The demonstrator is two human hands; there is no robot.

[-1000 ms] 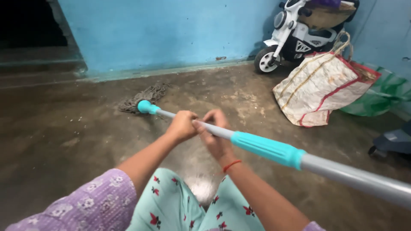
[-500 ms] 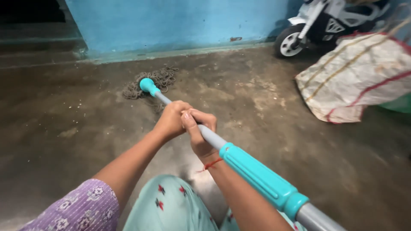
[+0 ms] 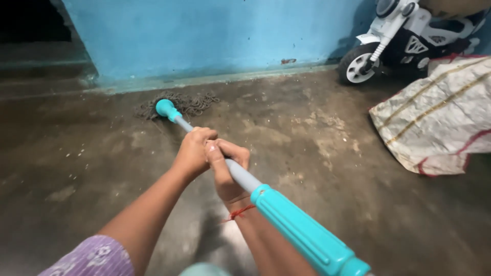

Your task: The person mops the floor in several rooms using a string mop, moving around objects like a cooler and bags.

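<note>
Both my hands grip the grey pole of a mop. My left hand is wrapped around the pole further down, and my right hand clasps it just behind, the two touching. A turquoise grip sleeve sits on the pole below my right wrist, which wears a red thread. The turquoise mop socket presses the grey string mop head onto the damp brown concrete floor, close to the base of the blue wall.
A white and black toy motorbike stands at the wall on the right. A large white woven sack with red and yellow trim lies beside it. A dark doorway and step are at the far left.
The mop head has slid forward and left, ending nearer the wall base. My hands stayed clasped on the pole, and the view swung so the motorbike and sack shifted right.
</note>
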